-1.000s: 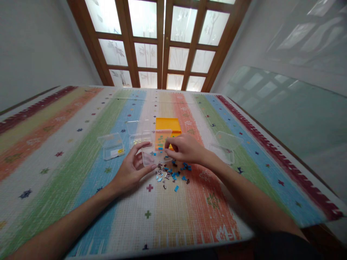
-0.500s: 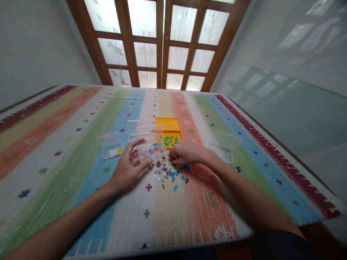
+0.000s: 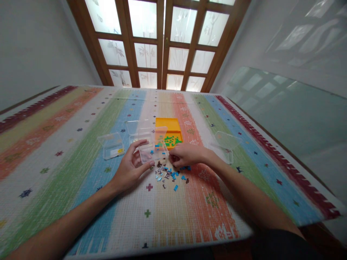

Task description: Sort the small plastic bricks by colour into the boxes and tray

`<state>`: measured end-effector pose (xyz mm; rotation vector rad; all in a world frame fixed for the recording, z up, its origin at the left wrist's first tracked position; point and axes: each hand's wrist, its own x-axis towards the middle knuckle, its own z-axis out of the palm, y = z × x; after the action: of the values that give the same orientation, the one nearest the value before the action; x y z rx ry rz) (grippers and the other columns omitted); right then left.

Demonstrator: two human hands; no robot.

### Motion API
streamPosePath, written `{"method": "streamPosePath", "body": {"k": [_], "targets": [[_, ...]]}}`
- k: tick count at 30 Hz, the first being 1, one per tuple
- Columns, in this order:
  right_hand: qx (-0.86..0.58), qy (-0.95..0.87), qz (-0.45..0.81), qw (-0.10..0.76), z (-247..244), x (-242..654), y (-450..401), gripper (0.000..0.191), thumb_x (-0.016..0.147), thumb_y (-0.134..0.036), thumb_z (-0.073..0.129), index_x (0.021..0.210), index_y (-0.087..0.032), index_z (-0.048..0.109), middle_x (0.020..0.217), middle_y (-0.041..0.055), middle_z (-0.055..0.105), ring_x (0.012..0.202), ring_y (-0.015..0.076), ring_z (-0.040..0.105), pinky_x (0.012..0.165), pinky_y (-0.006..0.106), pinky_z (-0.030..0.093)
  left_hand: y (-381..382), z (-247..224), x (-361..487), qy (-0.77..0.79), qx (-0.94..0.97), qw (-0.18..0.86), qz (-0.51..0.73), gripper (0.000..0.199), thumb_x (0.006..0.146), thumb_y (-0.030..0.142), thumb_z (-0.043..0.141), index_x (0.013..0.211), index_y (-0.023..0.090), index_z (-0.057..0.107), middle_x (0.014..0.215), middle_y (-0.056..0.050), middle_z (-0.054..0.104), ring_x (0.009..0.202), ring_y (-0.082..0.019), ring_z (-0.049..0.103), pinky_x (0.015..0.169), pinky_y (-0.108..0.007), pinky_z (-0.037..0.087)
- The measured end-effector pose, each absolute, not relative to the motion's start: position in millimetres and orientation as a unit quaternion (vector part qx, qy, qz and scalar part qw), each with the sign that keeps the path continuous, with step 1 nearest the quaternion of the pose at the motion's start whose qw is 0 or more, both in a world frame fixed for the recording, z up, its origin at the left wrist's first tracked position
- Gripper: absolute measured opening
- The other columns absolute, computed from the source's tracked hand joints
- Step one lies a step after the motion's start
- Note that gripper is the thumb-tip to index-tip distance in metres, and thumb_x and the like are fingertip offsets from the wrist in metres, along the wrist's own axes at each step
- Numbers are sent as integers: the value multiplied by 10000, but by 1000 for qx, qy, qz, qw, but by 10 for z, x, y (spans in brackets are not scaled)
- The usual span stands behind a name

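Observation:
My left hand (image 3: 132, 164) is wrapped round a clear plastic box (image 3: 154, 155) with its lid raised; a few blue pieces show through or beside it. My right hand (image 3: 184, 154) has its fingers pinched together just right of the box, and whatever they hold is hidden. Below both hands lies a loose pile of small blue, brown and grey pieces (image 3: 168, 174). Just beyond the hands an open orange box (image 3: 167, 124) has small green pieces (image 3: 172, 140) in its near half.
At the left stands an open clear box (image 3: 110, 151) with yellow pieces. Another open clear box (image 3: 230, 156) is right of my right hand. A further clear lid (image 3: 132, 127) rises behind my left hand. A striped cloth (image 3: 130, 216) covers the table.
My left hand and the clear box have shifted very slightly to the right. My right hand's fingers have moved a little at the same spot over the pile's upper edge.

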<state>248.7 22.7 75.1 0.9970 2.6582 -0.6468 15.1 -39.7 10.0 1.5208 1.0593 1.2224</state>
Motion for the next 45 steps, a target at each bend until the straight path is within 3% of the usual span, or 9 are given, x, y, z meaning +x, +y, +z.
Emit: {"method": "streamPosePath", "body": {"k": [5, 9, 14, 20, 30, 35, 45], "targets": [[328, 899, -285, 50, 877, 2581, 232, 69, 822, -103, 642, 812, -171, 633, 704, -15, 630, 625, 118, 513, 605, 249, 360, -391, 113, 146, 420, 611, 448, 500, 611, 808, 263, 815, 1345, 251, 523, 1413, -115, 618, 1140, -250, 708, 990, -427, 623], [304, 892, -333, -26, 962, 2696, 261, 41, 852, -150, 594, 826, -182, 595, 657, -43, 566, 620, 114, 486, 612, 251, 344, -389, 132, 129, 428, 607, 447, 499, 623, 794, 267, 829, 1338, 260, 526, 1406, -103, 620, 1038, -217, 728, 953, -416, 636], [296, 892, -331, -89, 982, 2748, 274, 72, 900, -222, 573, 839, -185, 569, 700, -32, 565, 638, 111, 470, 630, 258, 348, -400, 119, 132, 428, 619, 438, 492, 602, 817, 258, 810, 1349, 261, 529, 1391, -103, 623, 1035, -212, 715, 952, -416, 632], [273, 913, -275, -124, 952, 2677, 214, 63, 916, -236, 569, 875, -188, 573, 828, 7, 619, 740, 127, 510, 690, 264, 376, -402, 78, 134, 415, 641, 427, 485, 600, 837, 271, 803, 1368, 268, 525, 1455, -115, 584, 1055, -214, 717, 951, -397, 633], [247, 907, -288, -182, 780, 2566, 218, 76, 925, -237, 650, 962, -171, 656, 877, 16, 671, 724, 114, 549, 683, 248, 423, -403, 83, 124, 416, 653, 412, 480, 606, 839, 282, 806, 1376, 285, 525, 1471, -109, 580, 1080, -220, 717, 947, -394, 636], [231, 918, -276, -167, 724, 2538, 225, 106, 971, -211, 620, 1004, -162, 709, 948, 49, 694, 826, 134, 593, 769, 268, 454, -397, 91, 119, 414, 646, 418, 487, 613, 828, 269, 813, 1372, 281, 529, 1454, -106, 591, 1083, -223, 714, 955, -397, 633], [259, 910, -255, -202, 743, 2500, 204, 110, 982, -230, 639, 975, -159, 723, 899, 39, 709, 779, 127, 584, 738, 263, 444, -414, 109, 123, 421, 641, 428, 479, 620, 832, 291, 805, 1380, 280, 516, 1393, -103, 620, 1021, -213, 716, 942, -405, 631]]}}
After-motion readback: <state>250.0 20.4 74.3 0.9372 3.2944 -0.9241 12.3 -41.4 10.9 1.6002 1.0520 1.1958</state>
